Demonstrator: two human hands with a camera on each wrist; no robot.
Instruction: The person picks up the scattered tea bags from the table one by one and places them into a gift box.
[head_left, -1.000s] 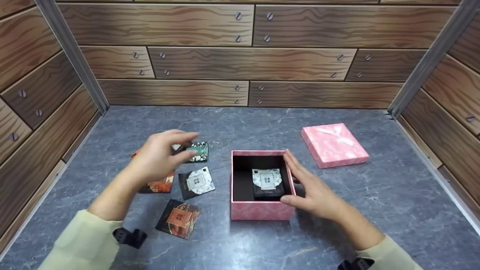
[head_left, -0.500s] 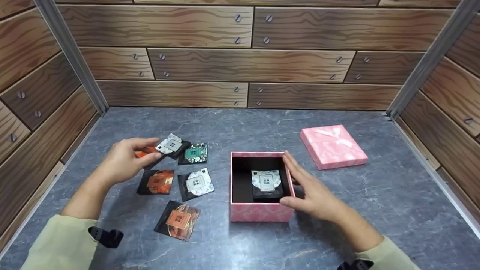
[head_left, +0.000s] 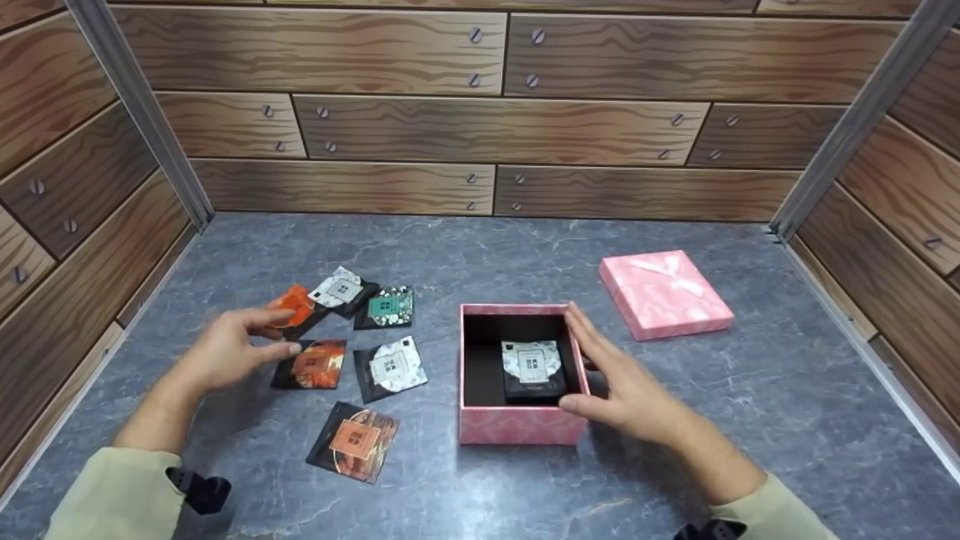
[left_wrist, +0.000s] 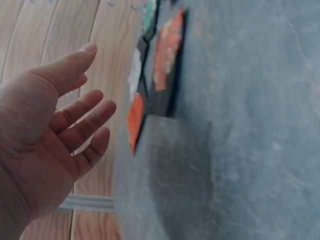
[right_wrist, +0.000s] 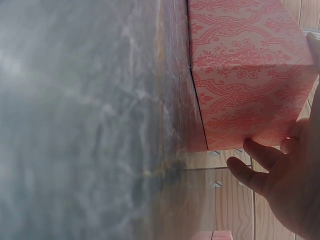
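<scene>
My left hand [head_left: 225, 352] hovers over the packets at the left, thumb and fingers apart with nothing between them; the left wrist view shows its palm bare. Under its fingertips lie a black packet with an orange-brown label [head_left: 311, 364] and a bright orange packet [head_left: 292, 306], partly hidden by the fingers. My right hand [head_left: 637, 390] rests along the right side of a pink box [head_left: 521, 425], thumb at the front corner and forefinger at the back corner. Inside the box lies a white-and-black packet [head_left: 532, 366]. The right wrist view shows fingertips against the patterned wall [right_wrist: 245, 100].
A white packet [head_left: 343, 289], a green packet [head_left: 385, 307], another white packet [head_left: 391, 367] and a brown packet [head_left: 354, 441] lie on the grey table left of the box. The pink lid [head_left: 666, 294] with its bow lies behind right. Wood-patterned walls [head_left: 495, 127] enclose the table.
My left hand has moved left and toward me, away from the white packet beside the green one, to over the orange packets. My right hand and the box have stayed put.
</scene>
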